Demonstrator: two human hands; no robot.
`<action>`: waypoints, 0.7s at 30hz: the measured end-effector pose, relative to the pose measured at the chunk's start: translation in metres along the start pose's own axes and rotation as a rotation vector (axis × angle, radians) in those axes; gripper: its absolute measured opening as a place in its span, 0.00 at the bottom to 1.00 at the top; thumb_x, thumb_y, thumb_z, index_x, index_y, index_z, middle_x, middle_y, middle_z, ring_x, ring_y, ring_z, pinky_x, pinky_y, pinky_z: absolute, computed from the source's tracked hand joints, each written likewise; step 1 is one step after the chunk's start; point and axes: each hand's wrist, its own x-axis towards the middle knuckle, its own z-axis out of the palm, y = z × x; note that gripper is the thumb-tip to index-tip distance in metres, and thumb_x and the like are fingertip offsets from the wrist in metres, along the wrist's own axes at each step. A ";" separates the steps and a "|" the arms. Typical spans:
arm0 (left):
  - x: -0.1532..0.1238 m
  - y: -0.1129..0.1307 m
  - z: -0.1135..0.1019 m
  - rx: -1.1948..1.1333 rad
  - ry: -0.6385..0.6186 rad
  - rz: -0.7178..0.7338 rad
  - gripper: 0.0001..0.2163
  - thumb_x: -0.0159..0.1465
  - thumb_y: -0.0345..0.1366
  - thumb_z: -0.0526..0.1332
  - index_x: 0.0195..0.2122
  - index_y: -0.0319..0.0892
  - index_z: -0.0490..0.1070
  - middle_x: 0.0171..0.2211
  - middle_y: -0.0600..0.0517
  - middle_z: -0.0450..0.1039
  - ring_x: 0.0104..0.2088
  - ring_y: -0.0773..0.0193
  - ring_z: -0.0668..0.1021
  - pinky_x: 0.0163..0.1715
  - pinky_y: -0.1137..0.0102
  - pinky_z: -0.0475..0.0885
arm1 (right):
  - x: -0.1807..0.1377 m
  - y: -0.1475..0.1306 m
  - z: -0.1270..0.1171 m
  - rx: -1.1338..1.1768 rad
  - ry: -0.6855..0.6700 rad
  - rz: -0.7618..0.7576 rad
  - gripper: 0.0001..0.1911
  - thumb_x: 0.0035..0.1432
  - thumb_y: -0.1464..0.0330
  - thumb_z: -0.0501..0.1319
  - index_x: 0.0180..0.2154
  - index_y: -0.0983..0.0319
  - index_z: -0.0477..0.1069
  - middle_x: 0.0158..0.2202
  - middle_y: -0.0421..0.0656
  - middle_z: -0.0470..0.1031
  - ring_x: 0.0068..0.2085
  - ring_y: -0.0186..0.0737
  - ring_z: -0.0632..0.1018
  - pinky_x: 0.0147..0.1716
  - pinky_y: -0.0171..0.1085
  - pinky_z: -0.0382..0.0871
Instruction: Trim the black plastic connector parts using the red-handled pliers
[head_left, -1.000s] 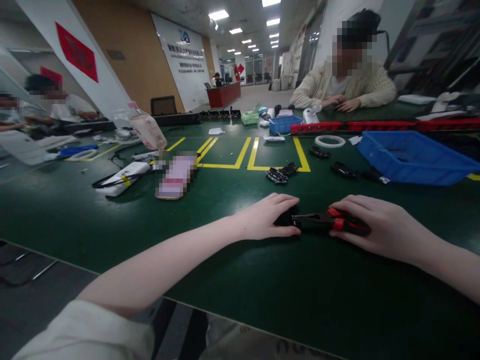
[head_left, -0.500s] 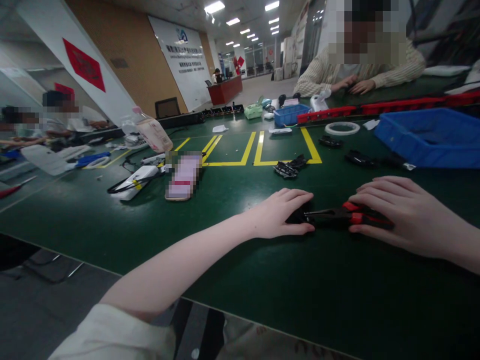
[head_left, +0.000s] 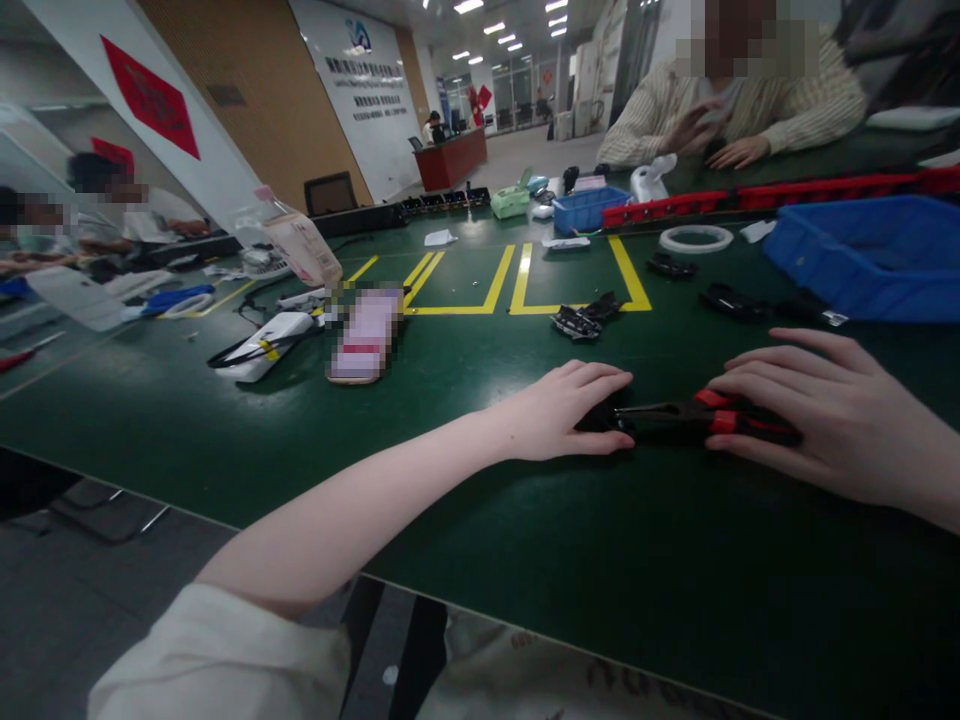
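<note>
My left hand [head_left: 566, 410] lies palm down on the green table [head_left: 465, 490], its fingers curled over a small black part [head_left: 596, 418] that is mostly hidden. My right hand [head_left: 817, 415] rests over the red and black handles of a pair of pliers [head_left: 697, 418]. The pliers lie flat on the table with their dark jaws pointing left at the black part under my left fingers. Both hands press down on the table surface.
More black parts [head_left: 581, 320] lie beyond my hands near yellow tape lines [head_left: 517, 280]. A blue bin [head_left: 870, 255] stands at the right, a phone [head_left: 364, 335] and a white device [head_left: 262, 345] at the left. A person in a striped shirt [head_left: 750, 100] sits across; others sit far left.
The view has shifted a little, so my hands sit further right and higher in the picture. Their hold on the pliers and the black part looks the same.
</note>
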 end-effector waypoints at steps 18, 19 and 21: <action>0.001 -0.003 0.003 0.040 0.009 0.028 0.30 0.65 0.44 0.59 0.62 0.27 0.56 0.60 0.38 0.59 0.58 0.53 0.64 0.59 0.62 0.60 | -0.002 0.003 0.004 -0.003 0.024 -0.004 0.23 0.63 0.55 0.50 0.38 0.68 0.71 0.34 0.53 0.75 0.37 0.51 0.75 0.44 0.54 0.66; 0.001 -0.003 0.002 0.042 0.007 0.027 0.30 0.65 0.44 0.59 0.62 0.27 0.56 0.61 0.38 0.59 0.58 0.53 0.64 0.59 0.62 0.60 | -0.002 0.003 0.004 0.000 0.026 -0.006 0.22 0.63 0.55 0.50 0.38 0.67 0.71 0.34 0.53 0.75 0.37 0.51 0.75 0.44 0.53 0.66; 0.001 -0.003 0.002 0.044 0.004 0.027 0.30 0.65 0.44 0.58 0.62 0.28 0.55 0.61 0.38 0.58 0.58 0.53 0.64 0.59 0.62 0.61 | -0.003 0.003 0.004 0.009 0.031 -0.012 0.22 0.63 0.55 0.51 0.38 0.66 0.71 0.34 0.52 0.76 0.37 0.50 0.75 0.44 0.53 0.66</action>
